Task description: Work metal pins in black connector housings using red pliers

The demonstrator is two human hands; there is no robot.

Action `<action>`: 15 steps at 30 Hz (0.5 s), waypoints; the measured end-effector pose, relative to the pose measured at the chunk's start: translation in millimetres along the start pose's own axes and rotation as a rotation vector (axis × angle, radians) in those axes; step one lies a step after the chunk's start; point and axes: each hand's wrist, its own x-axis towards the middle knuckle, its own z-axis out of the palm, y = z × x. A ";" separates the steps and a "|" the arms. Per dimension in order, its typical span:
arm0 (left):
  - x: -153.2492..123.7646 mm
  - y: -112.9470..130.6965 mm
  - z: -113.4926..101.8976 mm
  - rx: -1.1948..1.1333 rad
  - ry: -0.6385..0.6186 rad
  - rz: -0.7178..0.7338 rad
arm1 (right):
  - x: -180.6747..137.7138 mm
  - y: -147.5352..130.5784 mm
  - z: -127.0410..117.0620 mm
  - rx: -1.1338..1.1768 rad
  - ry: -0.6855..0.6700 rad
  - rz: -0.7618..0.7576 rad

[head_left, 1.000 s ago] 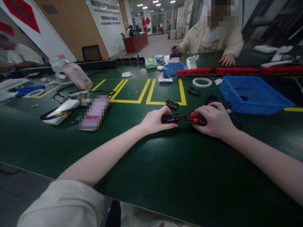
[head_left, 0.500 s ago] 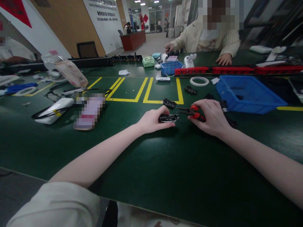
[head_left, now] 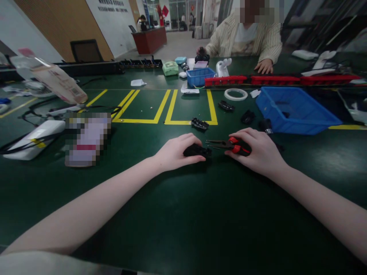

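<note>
My left hand (head_left: pixel 180 152) is closed around a small black plastic part (head_left: pixel 197 151), whose right end sticks out past the thumb. Red-handled pliers (head_left: pixel 233 145) are in my right hand (head_left: pixel 255 151), their dark jaws pointing left and spread apart. The jaw tips are close to the held part; whether they touch a thin pin there I cannot tell. A similar black part (head_left: pixel 199 123) lies just beyond my left hand, by the yellow tape. Another black part (head_left: pixel 226 106) rests farther back.
A large blue bin (head_left: pixel 298 114) stands at the right, with a tape roll (head_left: pixel 235 94) beside it. Farther off are a small blue basket (head_left: pixel 197 77) and red strips (head_left: pixel 275 80). A phone (head_left: pixel 90 141), a white power bank (head_left: pixel 36 139) and a bottle (head_left: pixel 54 78) lie left. A person sits opposite.
The black part in my left hand has turned, now showing a darker side. Both hands sit slightly lower in view, the pliers still held. The camera view has shifted.
</note>
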 end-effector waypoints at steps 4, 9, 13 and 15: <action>3.6 -3.2 2.7 0.092 -0.048 0.016 | -9.9 3.3 -4.1 -0.011 -0.048 0.065; 6.9 -4.4 2.9 0.091 -0.076 -0.016 | -16.0 8.4 -6.2 -0.065 -0.067 0.082; 6.2 -2.8 1.4 0.074 -0.099 -0.027 | -16.2 9.2 -5.1 -0.081 -0.077 0.085; 5.8 -1.7 0.9 0.085 -0.104 -0.024 | -18.5 10.8 -7.0 -0.084 -0.080 0.072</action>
